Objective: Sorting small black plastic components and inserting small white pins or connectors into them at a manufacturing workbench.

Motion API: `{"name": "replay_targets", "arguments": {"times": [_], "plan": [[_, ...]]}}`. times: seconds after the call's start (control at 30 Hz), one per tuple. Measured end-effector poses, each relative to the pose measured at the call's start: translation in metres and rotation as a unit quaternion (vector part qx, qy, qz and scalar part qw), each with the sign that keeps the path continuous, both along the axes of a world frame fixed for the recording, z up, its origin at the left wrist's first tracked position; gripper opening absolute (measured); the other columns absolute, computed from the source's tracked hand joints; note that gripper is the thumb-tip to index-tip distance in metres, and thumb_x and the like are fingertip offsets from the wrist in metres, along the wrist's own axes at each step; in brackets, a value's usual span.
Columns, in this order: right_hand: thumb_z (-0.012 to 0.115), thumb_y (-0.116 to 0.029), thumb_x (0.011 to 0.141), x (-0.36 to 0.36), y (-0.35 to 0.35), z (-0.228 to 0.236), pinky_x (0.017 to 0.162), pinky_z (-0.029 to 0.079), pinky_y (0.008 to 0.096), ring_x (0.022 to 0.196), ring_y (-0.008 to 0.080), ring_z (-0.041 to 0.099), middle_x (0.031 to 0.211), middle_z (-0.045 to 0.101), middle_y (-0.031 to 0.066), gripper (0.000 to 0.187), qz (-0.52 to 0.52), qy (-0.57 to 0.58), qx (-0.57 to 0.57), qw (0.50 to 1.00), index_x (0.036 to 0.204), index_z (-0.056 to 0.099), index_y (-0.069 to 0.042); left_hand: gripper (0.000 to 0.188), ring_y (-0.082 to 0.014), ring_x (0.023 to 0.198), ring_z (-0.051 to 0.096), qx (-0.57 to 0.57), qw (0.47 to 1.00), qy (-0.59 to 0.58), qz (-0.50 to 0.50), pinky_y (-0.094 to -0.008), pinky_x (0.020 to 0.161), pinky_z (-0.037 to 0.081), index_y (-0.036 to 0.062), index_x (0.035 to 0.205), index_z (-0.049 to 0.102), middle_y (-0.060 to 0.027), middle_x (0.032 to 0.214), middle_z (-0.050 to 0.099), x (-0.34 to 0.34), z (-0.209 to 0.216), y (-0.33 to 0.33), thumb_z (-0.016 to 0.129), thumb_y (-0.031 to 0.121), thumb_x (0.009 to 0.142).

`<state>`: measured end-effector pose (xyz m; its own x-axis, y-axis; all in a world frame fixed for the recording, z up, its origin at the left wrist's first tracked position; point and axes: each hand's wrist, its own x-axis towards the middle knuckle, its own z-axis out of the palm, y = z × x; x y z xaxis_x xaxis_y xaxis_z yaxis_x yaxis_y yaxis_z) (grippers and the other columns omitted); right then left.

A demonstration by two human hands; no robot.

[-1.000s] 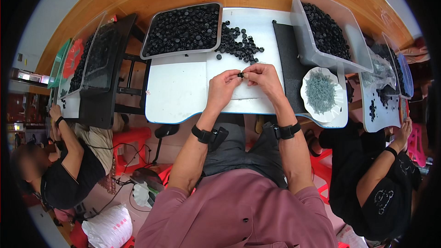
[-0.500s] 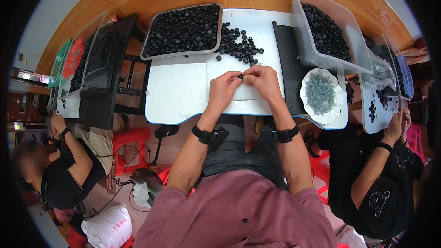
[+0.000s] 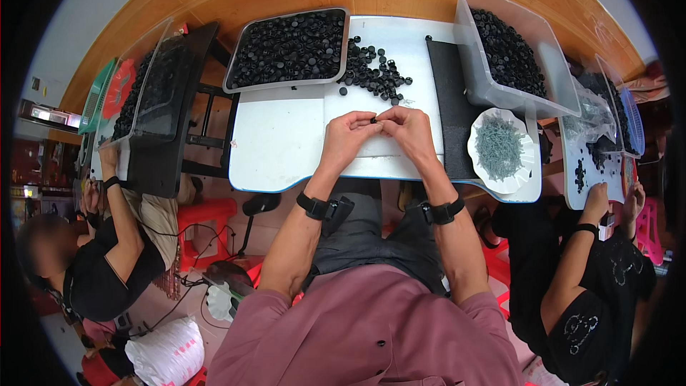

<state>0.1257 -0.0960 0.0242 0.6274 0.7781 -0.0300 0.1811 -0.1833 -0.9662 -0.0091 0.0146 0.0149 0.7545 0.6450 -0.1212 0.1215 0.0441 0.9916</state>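
Over the near middle of the white table (image 3: 275,136), my left hand (image 3: 344,137) and my right hand (image 3: 407,129) meet fingertip to fingertip. Between them they pinch a small black cap (image 3: 373,121), mostly covered by the fingers. Just beyond my hands lies a loose pile of round black caps (image 3: 379,75). A shallow clear tray (image 3: 286,86) heaped with more of them sits at the far left. To the right of my right hand, a white fluted dish (image 3: 525,164) holds a mound of thin grey-green pieces, too fine to make out.
A deep clear bin (image 3: 514,99) full of black caps stands at the back right, beside a black mat (image 3: 457,107). Co-workers sit at both sides, the left one at a black table (image 3: 168,164), the right one at a white table (image 3: 587,187). Red stools (image 3: 207,218) stand below.
My hands stay together around the cap, with my fingers slightly shifted. The left co-worker's arm has reached forward toward their bin; the right co-worker's hands have moved apart.
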Motion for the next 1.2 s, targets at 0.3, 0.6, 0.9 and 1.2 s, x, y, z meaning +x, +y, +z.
{"name": "replay_targets", "arguments": {"times": [0.3, 0.6, 0.9, 1.2], "plan": [[0.065, 0.004, 0.092, -0.008, -0.010, -0.006, 0.073, 0.059, 0.0306, 0.078, 0.0169, 0.073, 0.089, 0.077, 0.0141, 0.016, 0.021, -0.023, 0.045, 0.999, 0.104, 0.076, 0.006, 0.029, -0.0160, 0.093, 0.074, 0.001, 1.000, -0.025, 0.013, -0.0251, 0.083, 0.059, -0.0090, 0.116, 0.072, -0.0149, 0.103, 0.078, 0.001, -0.005, -0.004, 0.078, 0.004, 0.090], [0.064, 0.000, 0.097, 0.006, -0.018, -0.020, 0.077, 0.057, 0.0261, 0.083, 0.0136, 0.071, 0.092, 0.075, 0.0094, 0.017, -0.021, 0.138, 0.145, 0.979, 0.109, 0.075, 0.006, 0.025, -0.0132, 0.093, 0.073, 0.022, 1.000, -0.008, -0.001, -0.0242, 0.084, 0.058, -0.0075, 0.113, 0.073, -0.0127, 0.104, 0.078, 0.001, -0.005, -0.006, 0.077, 0.003, 0.091], [0.065, -0.003, 0.099, -0.007, -0.017, -0.024, 0.075, 0.055, 0.0253, 0.082, 0.0124, 0.069, 0.096, 0.075, 0.0096, 0.019, -0.041, 0.140, 0.191, 0.971, 0.113, 0.073, 0.006, 0.023, -0.0106, 0.090, 0.071, 0.035, 0.999, -0.016, 0.034, -0.0238, 0.082, 0.056, -0.0050, 0.114, 0.073, -0.0074, 0.102, 0.077, 0.000, -0.012, -0.004, 0.075, 0.004, 0.093], [0.065, -0.002, 0.099, -0.012, -0.026, -0.032, 0.074, 0.055, 0.0251, 0.081, 0.0120, 0.069, 0.096, 0.075, 0.0091, 0.017, -0.061, 0.121, 0.182, 0.974, 0.112, 0.074, 0.005, 0.022, -0.0091, 0.094, 0.070, -0.006, 0.997, -0.068, 0.020, -0.0242, 0.083, 0.056, -0.0016, 0.110, 0.077, -0.0049, 0.101, 0.077, -0.004, -0.013, -0.003, 0.079, 0.004, 0.089]]}}
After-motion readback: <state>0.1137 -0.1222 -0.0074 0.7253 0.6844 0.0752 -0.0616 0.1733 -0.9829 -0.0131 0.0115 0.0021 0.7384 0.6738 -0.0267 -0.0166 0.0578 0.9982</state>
